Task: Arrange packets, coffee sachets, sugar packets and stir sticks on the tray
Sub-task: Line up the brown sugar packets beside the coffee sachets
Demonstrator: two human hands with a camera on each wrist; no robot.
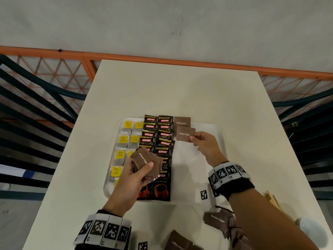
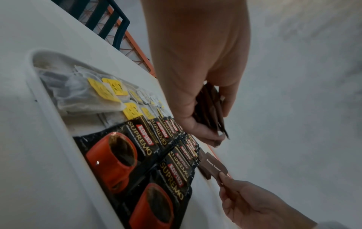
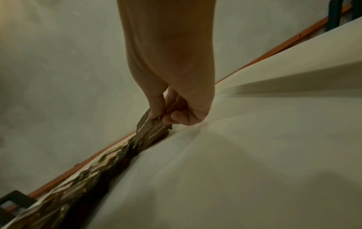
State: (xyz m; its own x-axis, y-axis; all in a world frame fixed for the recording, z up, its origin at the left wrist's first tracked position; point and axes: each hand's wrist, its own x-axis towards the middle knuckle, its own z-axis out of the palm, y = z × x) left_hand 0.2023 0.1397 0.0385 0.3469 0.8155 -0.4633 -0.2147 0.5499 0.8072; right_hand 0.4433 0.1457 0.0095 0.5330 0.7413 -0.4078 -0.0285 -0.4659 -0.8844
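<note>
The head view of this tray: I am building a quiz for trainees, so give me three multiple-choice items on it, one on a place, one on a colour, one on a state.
1. Where on the tray do the tea bags lie?
A. left columns
B. right edge
C. centre

2. What colour are the tea bag tags?
A. red
B. yellow
C. green

3. What is the right hand doing?
A. resting flat
B. pinching one brown sugar packet
C. holding stir sticks

Answers: 1 A, they lie left of the black coffee sachets. 2 B, each tag shows yellow. 3 B, its fingers pinch the packet's edge above the tray; the left hand holds a stack of sugar packets.
</note>
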